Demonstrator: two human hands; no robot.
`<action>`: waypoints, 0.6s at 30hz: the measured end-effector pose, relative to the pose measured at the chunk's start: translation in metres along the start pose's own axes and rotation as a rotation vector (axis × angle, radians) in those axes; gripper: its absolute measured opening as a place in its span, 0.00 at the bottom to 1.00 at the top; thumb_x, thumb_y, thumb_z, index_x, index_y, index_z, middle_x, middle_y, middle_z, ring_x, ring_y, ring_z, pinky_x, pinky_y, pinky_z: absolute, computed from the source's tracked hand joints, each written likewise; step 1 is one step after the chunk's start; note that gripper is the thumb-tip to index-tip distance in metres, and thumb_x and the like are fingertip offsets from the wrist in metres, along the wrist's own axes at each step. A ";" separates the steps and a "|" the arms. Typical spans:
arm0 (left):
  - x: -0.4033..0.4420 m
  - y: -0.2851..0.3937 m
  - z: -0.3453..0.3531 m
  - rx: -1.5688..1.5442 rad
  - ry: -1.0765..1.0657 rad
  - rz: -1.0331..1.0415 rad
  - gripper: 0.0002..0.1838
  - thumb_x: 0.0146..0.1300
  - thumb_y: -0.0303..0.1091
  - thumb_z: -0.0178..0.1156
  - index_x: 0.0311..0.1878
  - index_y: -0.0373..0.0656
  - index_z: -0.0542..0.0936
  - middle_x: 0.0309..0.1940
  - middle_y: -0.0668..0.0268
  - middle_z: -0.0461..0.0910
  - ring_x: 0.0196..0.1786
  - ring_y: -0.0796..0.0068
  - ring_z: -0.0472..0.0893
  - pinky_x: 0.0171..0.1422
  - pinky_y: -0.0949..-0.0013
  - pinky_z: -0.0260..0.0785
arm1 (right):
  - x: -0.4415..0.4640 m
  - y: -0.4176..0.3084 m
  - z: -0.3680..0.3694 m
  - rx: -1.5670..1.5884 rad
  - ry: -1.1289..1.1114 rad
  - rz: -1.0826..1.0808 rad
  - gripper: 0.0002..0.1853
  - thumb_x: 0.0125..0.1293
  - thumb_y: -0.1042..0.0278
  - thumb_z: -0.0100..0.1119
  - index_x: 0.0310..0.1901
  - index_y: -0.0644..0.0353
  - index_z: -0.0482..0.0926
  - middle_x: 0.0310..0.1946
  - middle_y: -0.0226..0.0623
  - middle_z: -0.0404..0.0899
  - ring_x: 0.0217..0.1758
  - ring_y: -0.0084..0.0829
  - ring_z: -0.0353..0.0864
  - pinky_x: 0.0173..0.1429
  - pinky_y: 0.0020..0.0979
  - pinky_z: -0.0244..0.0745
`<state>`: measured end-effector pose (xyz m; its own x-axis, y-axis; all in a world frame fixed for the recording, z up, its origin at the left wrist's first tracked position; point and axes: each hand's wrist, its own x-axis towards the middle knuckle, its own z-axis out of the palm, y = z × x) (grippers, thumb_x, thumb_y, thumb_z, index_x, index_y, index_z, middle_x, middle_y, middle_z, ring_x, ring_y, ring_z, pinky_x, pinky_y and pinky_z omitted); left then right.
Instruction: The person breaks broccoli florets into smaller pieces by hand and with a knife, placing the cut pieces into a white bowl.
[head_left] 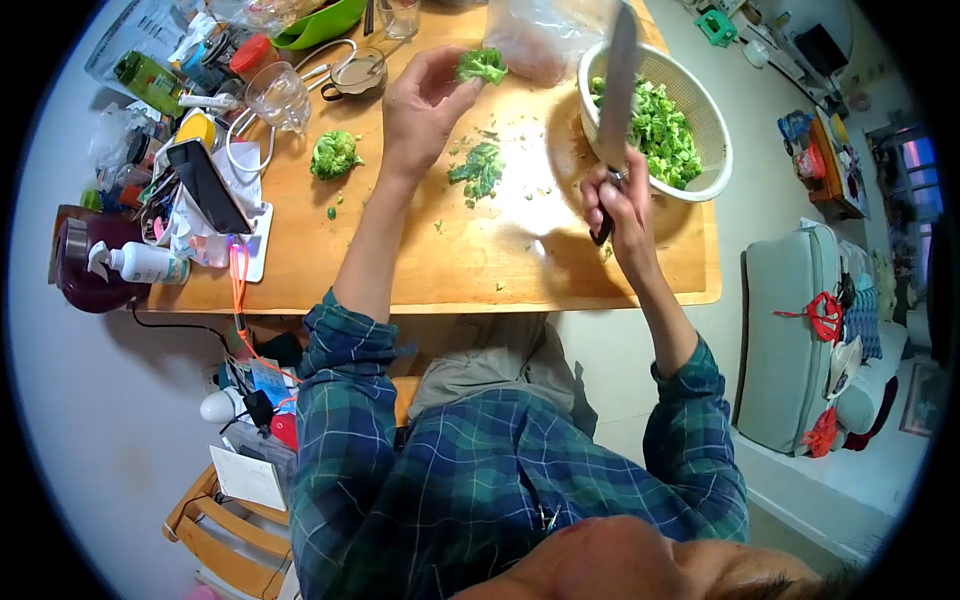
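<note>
Between the fingertips of my left hand is a small broccoli floret, held above the wooden table. My right hand grips a knife by its dark handle, the broad blade pointing up and away from me. Beside the knife stands a white colander full of cut broccoli pieces; the blade hides part of its rim. A larger broccoli piece lies left of my left forearm. Broccoli leaves and crumbs are scattered on the table between my hands.
A clear plastic bag lies at the back, near a glass cup of brownish liquid. Along the left edge are a tumbler, a propped phone, a pump bottle and cables. A sofa stands off to the right.
</note>
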<state>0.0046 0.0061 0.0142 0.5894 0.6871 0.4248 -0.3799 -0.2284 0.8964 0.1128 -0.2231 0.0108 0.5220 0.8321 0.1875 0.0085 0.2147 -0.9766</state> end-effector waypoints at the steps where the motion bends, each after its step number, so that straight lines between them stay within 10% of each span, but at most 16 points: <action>1: -0.002 0.003 0.001 0.025 -0.001 -0.009 0.19 0.58 0.20 0.62 0.53 0.36 0.74 0.45 0.64 0.79 0.46 0.78 0.79 0.50 0.77 0.74 | 0.014 -0.007 0.009 -0.026 0.002 -0.011 0.19 0.71 0.63 0.46 0.59 0.60 0.59 0.27 0.27 0.67 0.25 0.15 0.64 0.26 0.17 0.60; 10: -0.004 0.003 0.004 -0.080 0.020 -0.038 0.18 0.60 0.21 0.60 0.53 0.31 0.73 0.44 0.60 0.79 0.44 0.74 0.80 0.51 0.72 0.76 | 0.085 0.006 0.043 -0.465 0.050 -0.445 0.16 0.67 0.76 0.47 0.56 0.61 0.74 0.19 0.27 0.70 0.20 0.16 0.68 0.26 0.22 0.68; 15: -0.010 0.002 0.010 -0.039 -0.010 -0.050 0.19 0.59 0.21 0.61 0.54 0.29 0.73 0.42 0.60 0.80 0.43 0.76 0.81 0.48 0.74 0.76 | 0.081 0.011 0.041 -0.595 0.011 -0.482 0.19 0.66 0.73 0.56 0.59 0.56 0.73 0.45 0.46 0.81 0.33 0.28 0.84 0.34 0.27 0.77; 18: -0.014 0.004 0.014 0.035 -0.009 -0.071 0.19 0.58 0.22 0.63 0.53 0.30 0.74 0.39 0.63 0.81 0.41 0.80 0.80 0.45 0.79 0.75 | 0.082 0.016 0.039 -0.565 0.022 -0.525 0.19 0.66 0.73 0.55 0.59 0.56 0.73 0.43 0.45 0.82 0.33 0.29 0.84 0.34 0.26 0.76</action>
<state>0.0047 -0.0141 0.0137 0.6204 0.6962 0.3612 -0.3118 -0.2037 0.9281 0.1223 -0.1318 0.0151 0.3462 0.6815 0.6447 0.6907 0.2799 -0.6668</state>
